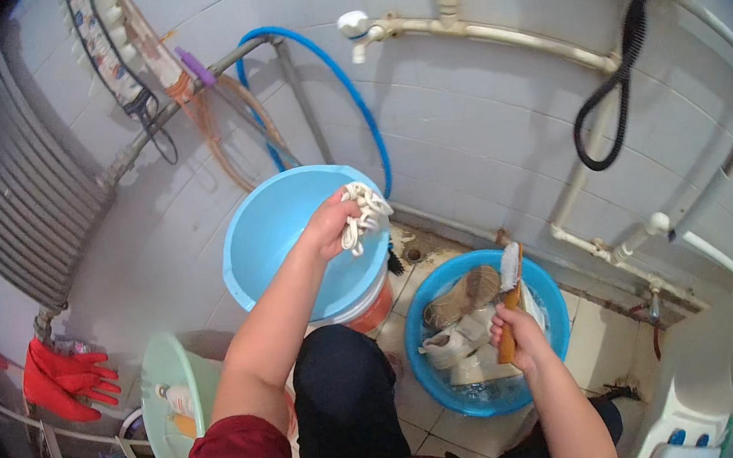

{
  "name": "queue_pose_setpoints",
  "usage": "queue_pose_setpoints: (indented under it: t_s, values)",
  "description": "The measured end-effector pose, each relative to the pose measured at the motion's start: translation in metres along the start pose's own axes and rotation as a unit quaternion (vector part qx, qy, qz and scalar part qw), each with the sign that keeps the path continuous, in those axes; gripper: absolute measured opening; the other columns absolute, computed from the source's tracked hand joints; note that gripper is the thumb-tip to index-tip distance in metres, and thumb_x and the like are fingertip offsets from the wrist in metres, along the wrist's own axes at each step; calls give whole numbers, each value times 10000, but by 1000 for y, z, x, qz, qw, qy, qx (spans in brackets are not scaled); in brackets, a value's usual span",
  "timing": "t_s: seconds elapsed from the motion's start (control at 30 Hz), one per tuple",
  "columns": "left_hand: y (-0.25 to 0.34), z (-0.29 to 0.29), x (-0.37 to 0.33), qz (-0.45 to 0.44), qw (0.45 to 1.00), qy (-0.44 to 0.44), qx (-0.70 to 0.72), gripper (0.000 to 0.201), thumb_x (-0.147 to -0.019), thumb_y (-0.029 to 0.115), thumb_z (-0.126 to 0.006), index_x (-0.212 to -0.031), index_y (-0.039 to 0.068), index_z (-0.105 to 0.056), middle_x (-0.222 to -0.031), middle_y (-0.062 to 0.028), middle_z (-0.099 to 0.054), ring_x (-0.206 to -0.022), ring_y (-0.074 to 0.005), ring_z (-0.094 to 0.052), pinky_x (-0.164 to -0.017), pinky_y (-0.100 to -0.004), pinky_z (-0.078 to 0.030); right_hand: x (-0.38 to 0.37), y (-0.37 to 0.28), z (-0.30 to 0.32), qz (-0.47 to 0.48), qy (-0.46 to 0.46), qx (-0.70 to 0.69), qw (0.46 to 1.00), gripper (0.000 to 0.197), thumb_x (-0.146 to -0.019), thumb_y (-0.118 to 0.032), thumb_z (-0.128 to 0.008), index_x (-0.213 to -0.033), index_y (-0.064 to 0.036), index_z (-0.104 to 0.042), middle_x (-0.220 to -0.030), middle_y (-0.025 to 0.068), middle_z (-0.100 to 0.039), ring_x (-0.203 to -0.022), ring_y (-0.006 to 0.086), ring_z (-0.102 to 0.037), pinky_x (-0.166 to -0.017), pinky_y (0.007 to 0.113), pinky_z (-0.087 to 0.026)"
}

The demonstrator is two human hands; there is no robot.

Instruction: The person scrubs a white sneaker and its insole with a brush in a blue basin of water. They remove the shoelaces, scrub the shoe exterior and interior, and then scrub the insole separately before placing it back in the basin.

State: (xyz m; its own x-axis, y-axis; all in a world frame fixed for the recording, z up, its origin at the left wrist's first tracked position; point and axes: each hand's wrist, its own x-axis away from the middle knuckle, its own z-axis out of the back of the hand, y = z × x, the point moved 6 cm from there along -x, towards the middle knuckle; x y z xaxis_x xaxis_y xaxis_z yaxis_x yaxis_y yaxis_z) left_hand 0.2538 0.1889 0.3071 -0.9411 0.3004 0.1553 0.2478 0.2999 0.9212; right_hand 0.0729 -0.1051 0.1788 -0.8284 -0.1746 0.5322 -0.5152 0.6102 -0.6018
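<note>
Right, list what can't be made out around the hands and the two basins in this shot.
- Left hand: its fingers hide part of the white shoelace bundle.
- Shoes in the small blue basin: overlapping, too small to tell their number.
- Large blue basin: forearm and hand hide part of the inside.
- Brush handle: mostly hidden inside the right hand.

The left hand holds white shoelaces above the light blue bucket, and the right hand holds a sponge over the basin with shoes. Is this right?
Not quite. In the head view the right hand holds a scrubbing brush with a wooden handle, not a sponge. The rest stands: left hand, white shoelaces, light blue bucket, basin with shoes.
</note>
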Motion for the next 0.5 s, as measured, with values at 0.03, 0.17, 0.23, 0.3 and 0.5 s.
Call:
queue_pose_setpoints:
  t_s: [0.03,0.17,0.23,0.3,0.5]
  values:
    - [10,-25,8,6,1000,-21,11,424,-724,-87,-416,-1132,25,-448,-959,-134,-590,-771,-239,-625,-638,-339,-560,5,-3,-11,10,13,-17,1000,83,-925,-124,-508,-992,-92,-472,-757,34,-489,-645,147,-507,-592,278,-470]
    - [3,-127,28,61,981,-122,134,343,-700,-24,-467,-1038,-46,-521,-873,-172,-622,-663,-250,-642,-580,-319,-576,17,-13,-4,53,2,-42,998,265,-967,-182,-447,-1223,-117,-474,-1145,64,-523,-1012,212,-523,-867,467,-472]
    - [-19,-165,34,120,955,-176,205,378,-717,-2,-474,-1090,-45,-516,-896,-189,-622,-693,-266,-649,-599,-341,-584,24,-20,-8,60,-10,-15,998,378,-988,-259,-400,-1357,-180,-416,-1359,20,-417,-1184,230,-436,-950,560,-404]
    - [-43,-200,40,136,937,-194,255,467,-744,1,-453,-1210,9,-473,-970,-199,-610,-726,-281,-653,-604,-351,-586,30,-23,-5,60,-11,-88,994,377,-988,-267,-396,-1355,-186,-417,-1363,24,-408,-1190,231,-433,-955,560,-401]
    - [-110,-238,49,146,909,-197,338,457,-841,66,-417,-1298,81,-437,-1089,-169,-579,-954,-305,-612,-828,-449,-528,58,-53,-21,134,-113,-217,960,479,-1001,-370,-244,-1364,-93,-389,-1365,125,-456,-1215,298,-478,-1008,521,-380]
